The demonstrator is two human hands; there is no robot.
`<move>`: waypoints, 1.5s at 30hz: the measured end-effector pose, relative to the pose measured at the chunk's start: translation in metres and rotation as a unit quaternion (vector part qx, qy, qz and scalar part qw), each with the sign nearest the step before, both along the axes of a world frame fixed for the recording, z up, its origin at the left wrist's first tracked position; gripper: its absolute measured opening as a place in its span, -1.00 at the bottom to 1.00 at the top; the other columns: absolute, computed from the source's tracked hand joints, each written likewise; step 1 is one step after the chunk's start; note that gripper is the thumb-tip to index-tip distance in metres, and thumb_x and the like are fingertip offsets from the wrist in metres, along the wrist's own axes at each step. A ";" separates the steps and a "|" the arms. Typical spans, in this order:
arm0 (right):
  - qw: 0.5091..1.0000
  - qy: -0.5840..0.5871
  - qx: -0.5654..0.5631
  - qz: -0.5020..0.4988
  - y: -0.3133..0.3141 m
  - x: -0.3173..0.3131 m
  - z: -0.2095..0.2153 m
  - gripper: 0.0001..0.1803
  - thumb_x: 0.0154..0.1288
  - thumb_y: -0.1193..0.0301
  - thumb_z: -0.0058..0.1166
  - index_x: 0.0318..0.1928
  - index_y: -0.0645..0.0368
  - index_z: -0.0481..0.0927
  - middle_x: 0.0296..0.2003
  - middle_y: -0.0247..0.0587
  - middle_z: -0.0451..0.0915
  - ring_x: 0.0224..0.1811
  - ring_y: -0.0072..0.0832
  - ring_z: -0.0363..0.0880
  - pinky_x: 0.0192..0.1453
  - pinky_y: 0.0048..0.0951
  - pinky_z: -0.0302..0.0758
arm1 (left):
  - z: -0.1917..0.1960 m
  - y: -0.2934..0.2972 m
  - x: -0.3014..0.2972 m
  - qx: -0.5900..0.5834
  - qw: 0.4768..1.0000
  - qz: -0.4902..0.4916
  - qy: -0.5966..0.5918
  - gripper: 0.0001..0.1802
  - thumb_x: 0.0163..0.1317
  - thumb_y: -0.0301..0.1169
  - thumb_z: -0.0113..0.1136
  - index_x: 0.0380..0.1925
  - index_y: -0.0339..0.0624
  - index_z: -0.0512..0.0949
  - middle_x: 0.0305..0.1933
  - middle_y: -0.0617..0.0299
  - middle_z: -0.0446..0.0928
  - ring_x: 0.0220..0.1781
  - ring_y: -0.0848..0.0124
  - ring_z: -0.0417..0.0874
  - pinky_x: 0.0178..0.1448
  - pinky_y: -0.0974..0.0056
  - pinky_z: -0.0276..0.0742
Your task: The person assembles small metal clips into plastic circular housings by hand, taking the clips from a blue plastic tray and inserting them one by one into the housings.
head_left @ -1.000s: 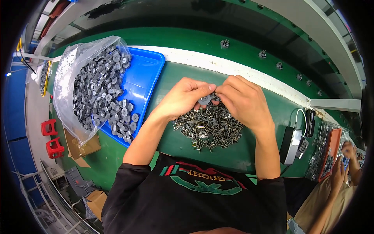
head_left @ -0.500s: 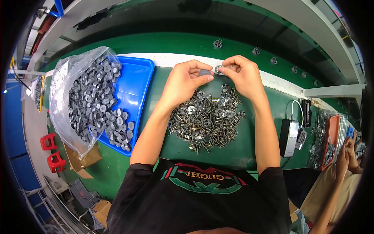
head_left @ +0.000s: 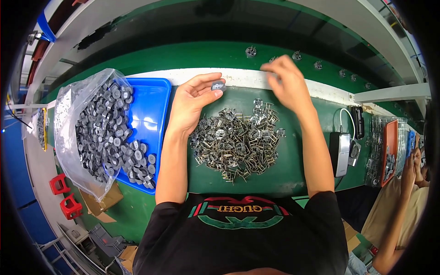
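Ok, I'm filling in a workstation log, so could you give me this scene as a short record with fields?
Holding: left hand pinches a gray round part
Other hand: right hand, blurred, at the white ledge; its contents cannot be told
Bench middle: heap of pinned parts
Bench left: blue tray and clear plastic bag, with many gray discs
Beyond ledge: spaced row of small parts on a green strip
Bench right: silver-and-black device, white cable
Far right: orange tray

Red stools (head_left: 71,208), brown cardboard box (head_left: 110,200)
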State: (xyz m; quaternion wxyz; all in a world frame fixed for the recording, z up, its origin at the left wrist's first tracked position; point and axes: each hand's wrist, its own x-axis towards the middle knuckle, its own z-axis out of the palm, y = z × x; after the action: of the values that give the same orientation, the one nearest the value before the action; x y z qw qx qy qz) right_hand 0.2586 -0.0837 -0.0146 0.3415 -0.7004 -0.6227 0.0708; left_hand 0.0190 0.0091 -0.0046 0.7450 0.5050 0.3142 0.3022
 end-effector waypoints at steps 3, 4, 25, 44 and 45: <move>0.977 0.028 -0.165 0.133 -0.019 -0.016 0.009 -0.76 0.09 0.54 0.16 -0.17 0.22 0.66 -0.31 -0.16 0.55 -0.22 -0.29 0.57 -0.12 -0.31 0.52 | 0.002 -0.004 -0.001 -0.022 1.000 -0.006 0.008 -0.55 0.11 -0.72 0.26 0.07 -0.41 0.53 0.00 -0.02 0.62 0.00 0.28 0.67 0.19 0.26 0.55; 0.978 0.055 -0.160 0.120 -0.021 -0.018 0.007 -0.77 0.08 0.55 0.17 -0.18 0.23 0.65 -0.31 -0.15 0.55 -0.23 -0.29 0.57 -0.13 -0.31 0.52 | 0.003 -0.006 0.001 -0.016 1.000 -0.011 0.010 -0.53 0.09 -0.74 0.27 0.07 -0.41 0.52 0.00 -0.01 0.62 -0.01 0.28 0.68 0.17 0.28 0.57; 0.814 0.545 -0.155 0.126 -0.026 -0.049 0.034 -0.86 0.27 0.63 0.13 -0.17 0.27 0.67 -0.28 -0.33 0.54 -0.32 -0.65 0.51 -0.26 -0.59 0.45 | 0.000 -0.027 0.008 -0.069 0.996 -0.033 -0.042 -0.54 0.11 -0.73 0.28 0.07 -0.37 0.53 -0.09 0.08 0.64 -0.06 0.47 0.65 0.05 0.41 0.59; 0.974 0.191 0.125 0.003 -0.029 -0.087 0.045 -0.88 0.09 0.61 0.30 -0.34 0.24 0.62 -0.37 -0.29 0.58 -0.49 -0.60 0.53 -0.54 -0.55 0.41 | 0.002 -0.054 0.021 0.079 0.985 0.045 -0.145 -0.46 -0.04 -0.91 0.23 -0.01 -0.42 0.40 0.02 0.05 0.43 0.14 0.29 0.55 0.09 0.25 0.73; 0.976 0.177 0.128 -0.003 -0.029 -0.088 0.044 -0.88 0.09 0.61 0.30 -0.34 0.24 0.62 -0.37 -0.29 0.57 -0.48 -0.59 0.53 -0.54 -0.55 0.42 | 0.001 -0.054 0.021 0.079 0.985 0.045 -0.145 -0.46 -0.04 -0.91 0.23 -0.01 -0.42 0.40 0.02 0.05 0.43 0.14 0.29 0.55 0.09 0.25 0.73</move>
State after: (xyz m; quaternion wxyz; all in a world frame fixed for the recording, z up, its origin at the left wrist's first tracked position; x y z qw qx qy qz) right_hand 0.1709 -0.1124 0.0294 0.5335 -0.6287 -0.5546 0.1121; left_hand 0.0400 -0.0451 -0.0039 0.7259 0.4988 0.2005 0.4290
